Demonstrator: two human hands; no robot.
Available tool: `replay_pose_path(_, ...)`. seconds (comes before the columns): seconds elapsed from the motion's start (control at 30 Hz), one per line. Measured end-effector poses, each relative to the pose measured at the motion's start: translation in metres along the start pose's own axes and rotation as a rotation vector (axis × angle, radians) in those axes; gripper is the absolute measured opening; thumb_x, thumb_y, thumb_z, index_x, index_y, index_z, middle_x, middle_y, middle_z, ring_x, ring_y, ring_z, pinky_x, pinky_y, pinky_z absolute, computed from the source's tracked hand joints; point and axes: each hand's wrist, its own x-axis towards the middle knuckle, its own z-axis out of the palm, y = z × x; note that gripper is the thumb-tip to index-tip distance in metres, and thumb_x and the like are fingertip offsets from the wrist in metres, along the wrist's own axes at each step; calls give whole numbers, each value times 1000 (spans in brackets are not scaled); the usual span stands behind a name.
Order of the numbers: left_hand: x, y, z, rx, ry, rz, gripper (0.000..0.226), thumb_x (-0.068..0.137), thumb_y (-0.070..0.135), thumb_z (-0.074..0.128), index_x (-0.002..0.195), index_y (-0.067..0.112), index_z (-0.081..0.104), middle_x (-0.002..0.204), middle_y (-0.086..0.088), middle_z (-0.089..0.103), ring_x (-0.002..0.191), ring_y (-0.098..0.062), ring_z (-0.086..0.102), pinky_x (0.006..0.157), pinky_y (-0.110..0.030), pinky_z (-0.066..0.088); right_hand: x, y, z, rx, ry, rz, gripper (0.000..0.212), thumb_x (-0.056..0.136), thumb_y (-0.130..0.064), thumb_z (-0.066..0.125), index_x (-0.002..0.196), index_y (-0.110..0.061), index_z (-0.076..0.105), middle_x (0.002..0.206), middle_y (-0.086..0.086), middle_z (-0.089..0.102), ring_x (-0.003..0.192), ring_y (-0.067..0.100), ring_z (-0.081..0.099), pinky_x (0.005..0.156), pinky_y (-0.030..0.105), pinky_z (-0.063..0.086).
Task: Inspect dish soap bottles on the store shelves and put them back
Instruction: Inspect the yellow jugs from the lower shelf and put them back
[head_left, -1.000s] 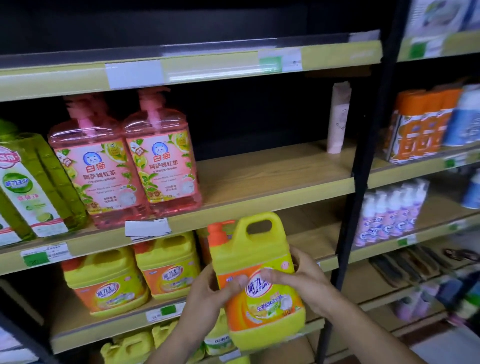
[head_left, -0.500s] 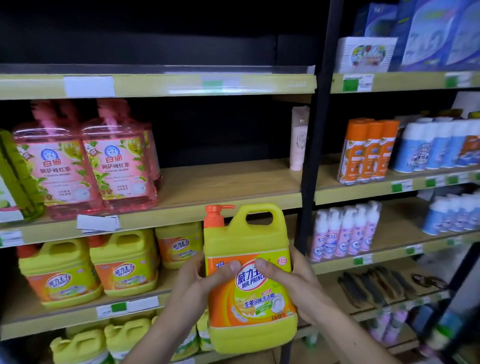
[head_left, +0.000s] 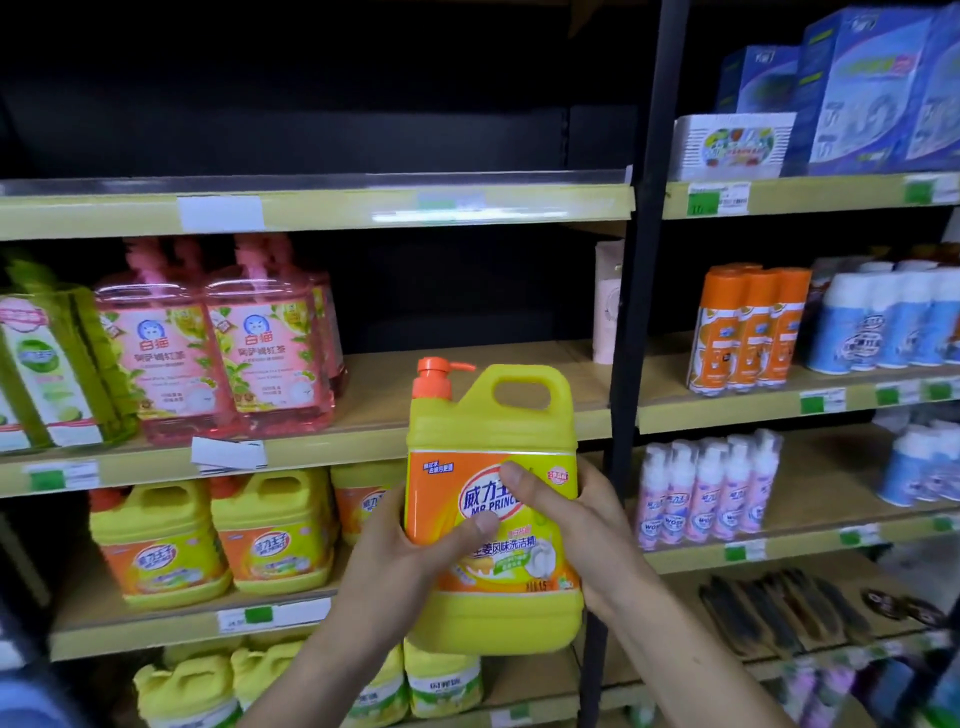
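While both hands hold it up in front of the shelves, the yellow soap jug (head_left: 493, 499) stands upright in the air, with its orange pump (head_left: 434, 374) at the top left and its handle hole at the top right. The left hand (head_left: 400, 566) wraps around the jug's left side, and its thumb lies across the orange label. The right hand (head_left: 571, 525) grips the right side, with its thumb pressed on the label's logo. So both hands are closed around the jug, and it touches no shelf.

Behind the jug, a wooden middle shelf (head_left: 467, 384) has a bare patch. Two pink soap bottles (head_left: 218, 343) stand on that shelf to the left, and green soap bottles (head_left: 52, 364) stand beside them at the far left edge. One shelf lower, more yellow jugs (head_left: 213, 535) of the same kind sit in a row, just left of the left hand. More of them sit on the shelf below that.

A black post (head_left: 631, 312) splits the shelves. To its right stand orange spray cans (head_left: 748, 327), blue and white cans (head_left: 883, 322), and small white pump bottles (head_left: 706, 493) lower down. Blue boxes (head_left: 857, 88) sit on the top right shelf
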Motion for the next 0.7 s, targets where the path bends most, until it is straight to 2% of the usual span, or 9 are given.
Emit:
replay_pose_path(0.03,-1,4,-5,-15,-4,5,61,64,45,98,118,27,77,112,-4,84,100,-28,82,85,-43,67,-1,-4,5,-12,-10,1,84,56,-47,103,126,-15,69,114,13,81,102,38,80,92,58,63)
replay_pose_path(0.13,-3,15,-15,-65,-4,32,54,58,43,99,107,34,81,109,-8,84,98,-31,83,73,-32,66,-5,-18,24,-22,-31,4,80,58,-47,102,125,-17,71,114,12,82,102,37,80,94,59,62)
replay_pose_path(0.17,-4,17,-19,-83,-5,30,54,57,42,99,107,33,82,110,-9,84,98,-32,83,73,-33,66,-6,-22,31,-31,-44,7,78,60,-46,102,125,-17,71,114,11,82,102,36,80,93,57,63)
replay_pose_path(0.33,-7,35,-54,-141,-23,-12,62,60,40,100,116,27,78,117,-13,82,104,-39,80,92,-52,62,-12,-34,70,-42,-79,26,75,65,-41,96,128,-13,68,111,10,83,99,33,81,82,46,67)
replay_pose_path(0.4,-9,39,-70,-172,-38,-54,67,60,42,102,121,28,76,121,-14,81,106,-41,80,95,-57,62,-15,-35,84,-43,-102,31,75,64,-37,95,128,-12,67,111,11,83,99,33,81,81,45,67)
replay_pose_path(0.5,-11,41,-94,-173,-100,-101,70,68,48,100,129,31,73,128,-13,78,114,-40,77,96,-57,63,-16,-29,106,-52,-85,18,76,62,-30,98,127,-5,67,112,15,82,101,37,80,89,53,65)
replay_pose_path(0.6,-7,53,-114,-236,-92,-142,77,75,58,92,140,26,68,133,-13,76,120,-41,74,103,-60,58,-13,-21,123,-16,-53,1,71,68,-20,100,127,0,66,112,19,81,101,41,79,84,52,66)
replay_pose_path(0.63,-4,59,-119,-243,-77,-145,76,75,60,90,139,25,69,133,-13,76,120,-41,75,103,-60,58,-12,-19,127,-10,-56,-5,70,69,-19,100,127,0,66,113,20,80,101,41,79,84,51,66)
replay_pose_path(0.7,1,71,-128,-182,-38,-97,63,75,57,91,127,24,77,125,-14,79,111,-40,78,89,-56,65,-12,-16,136,-10,-75,-10,70,69,-20,97,128,-1,65,114,20,80,103,41,79,86,51,65)
